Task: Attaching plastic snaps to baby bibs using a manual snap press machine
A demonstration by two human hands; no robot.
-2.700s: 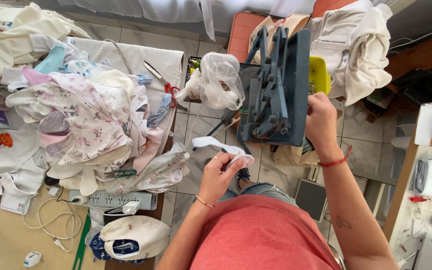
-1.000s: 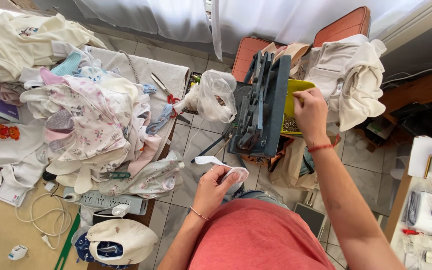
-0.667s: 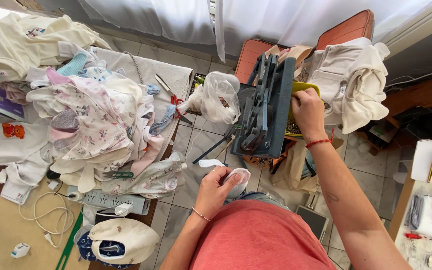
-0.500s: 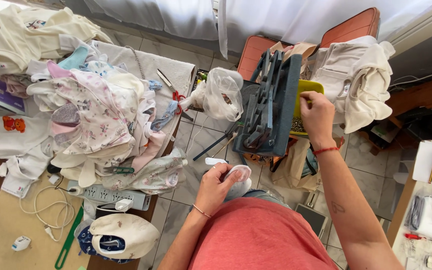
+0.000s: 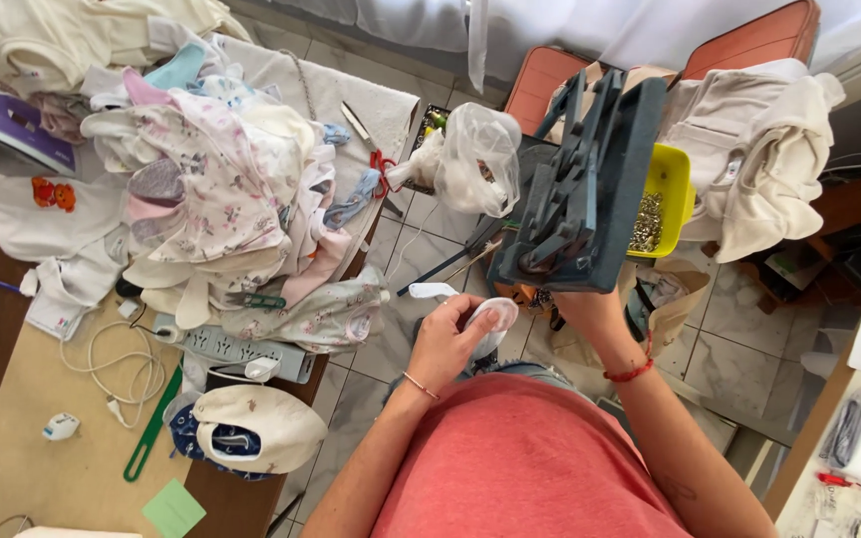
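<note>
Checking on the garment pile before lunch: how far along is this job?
Done: cannot tell; no finished stack shows. In hand: left hand holds a small white garment piece; right hand reaches under the dark press machine. Left: heaped baby clothes on the table.

The person wears a salmon-pink short-sleeved shirt, both forearms are bare, the left hand point(image 5: 445, 344) has a thin bracelet at its wrist, and the right hand point(image 5: 590, 304) has a red cord bracelet.
</note>
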